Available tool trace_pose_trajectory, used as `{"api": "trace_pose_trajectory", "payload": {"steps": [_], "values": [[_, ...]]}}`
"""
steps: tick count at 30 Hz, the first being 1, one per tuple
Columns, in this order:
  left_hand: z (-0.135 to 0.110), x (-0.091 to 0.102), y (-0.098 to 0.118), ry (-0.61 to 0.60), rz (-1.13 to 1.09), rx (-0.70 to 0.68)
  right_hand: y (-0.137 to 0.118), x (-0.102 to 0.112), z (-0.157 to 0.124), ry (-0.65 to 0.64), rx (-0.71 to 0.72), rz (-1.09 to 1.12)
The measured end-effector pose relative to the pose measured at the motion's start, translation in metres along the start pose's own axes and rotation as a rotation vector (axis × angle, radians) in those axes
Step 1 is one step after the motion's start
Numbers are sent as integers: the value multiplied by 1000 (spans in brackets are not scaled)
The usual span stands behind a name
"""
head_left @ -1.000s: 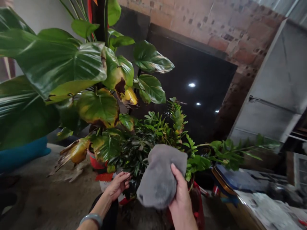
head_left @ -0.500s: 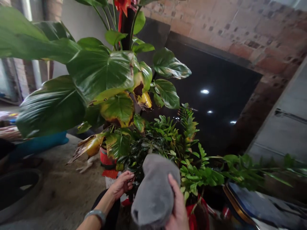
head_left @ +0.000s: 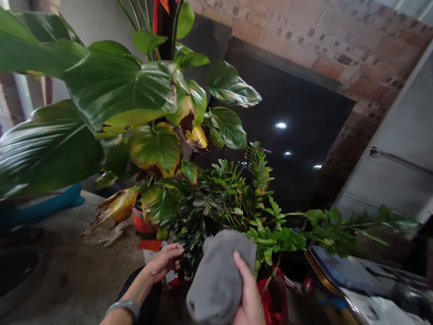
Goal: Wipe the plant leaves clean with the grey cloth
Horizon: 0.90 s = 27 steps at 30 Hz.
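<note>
My right hand [head_left: 248,293] is closed on a grey cloth [head_left: 216,277], held up against the leaves of a small-leaved potted plant [head_left: 219,203] low in the middle. My left hand [head_left: 164,262], with a grey band on its wrist, has its fingers curled around dark leaves at the left side of the same plant. A red pot [head_left: 274,293] shows just right of the cloth.
A tall plant with big glossy leaves [head_left: 118,90], some yellowed and browned, rises at left from a red pot [head_left: 142,223]. Behind is a dark glossy panel [head_left: 291,135] in a brick wall. A blue tub [head_left: 50,205] stands at left, cluttered items at lower right. Floor is concrete.
The view swung left then partly back. The cloth in my right hand has dropped lower against the small plant. My left hand stays on the leaves.
</note>
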State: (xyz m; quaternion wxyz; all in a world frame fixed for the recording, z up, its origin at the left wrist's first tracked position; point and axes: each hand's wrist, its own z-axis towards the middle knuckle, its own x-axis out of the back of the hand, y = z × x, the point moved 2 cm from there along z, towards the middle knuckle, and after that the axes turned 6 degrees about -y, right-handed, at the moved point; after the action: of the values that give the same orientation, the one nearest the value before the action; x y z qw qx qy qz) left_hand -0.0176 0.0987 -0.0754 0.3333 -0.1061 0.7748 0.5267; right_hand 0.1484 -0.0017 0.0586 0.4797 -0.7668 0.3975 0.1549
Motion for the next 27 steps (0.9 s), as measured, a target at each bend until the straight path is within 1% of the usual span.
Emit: {"api": "trace_pose_trajectory", "payload": {"steps": [2, 3, 4, 5, 6, 8, 9, 10, 11, 12, 13, 14, 16, 18, 19, 20, 21, 23, 25, 27], "values": [[0, -3, 1, -1, 8, -1, -29, -15, 7, -10, 247, 49], [0, -4, 1, -3, 14, 4, -38, -23, 14, -17, 321, 56], [0, -6, 1, -11, 22, 8, -40, -28, 23, -25, 338, 51], [0, -7, 1, -15, 32, 15, -35, -31, 32, -29, 298, 39], [0, -8, 1, -13, 37, 20, -25, -30, 40, -33, 214, 23], [-1, -7, 2, 5, 38, 30, 8, -17, 49, -21, -5, -4], [-2, -6, 3, 8, 42, 35, 26, -8, 48, -6, -86, -15], [-2, -5, 4, 5, 47, 36, 41, 2, 45, 12, -125, -24], [-2, -4, 4, 0, 50, 35, 52, 12, 39, 28, -129, -35], [-2, -3, 5, -8, 56, 32, 56, 19, 31, 30, -117, -46], [-2, -2, 5, -9, 64, 32, 55, 22, 24, 25, -96, -53], [-1, -1, 5, -3, 71, 34, 47, 22, 18, 16, -69, -54], [0, -1, 3, 20, 88, 40, 18, 12, 14, 8, 34, -34], [0, -3, 1, 16, 115, 42, -13, -6, 23, 18, 233, -5], [0, -5, 0, 12, 124, 43, -23, -14, 30, 31, 298, 0], [0, -6, 0, 10, 131, 43, -27, -19, 39, 43, 311, -2], [0, -8, -1, 10, 134, 45, -24, -22, 47, 57, 276, -14], [-2, -9, 0, 28, 130, 42, -2, -16, 57, 90, 128, -49], [-6, -7, 2, 51, 125, 32, 29, 2, 53, 104, -5, -89], [-13, -1, 7, 85, 125, -1, 54, 24, 39, 110, -129, -134]]}}
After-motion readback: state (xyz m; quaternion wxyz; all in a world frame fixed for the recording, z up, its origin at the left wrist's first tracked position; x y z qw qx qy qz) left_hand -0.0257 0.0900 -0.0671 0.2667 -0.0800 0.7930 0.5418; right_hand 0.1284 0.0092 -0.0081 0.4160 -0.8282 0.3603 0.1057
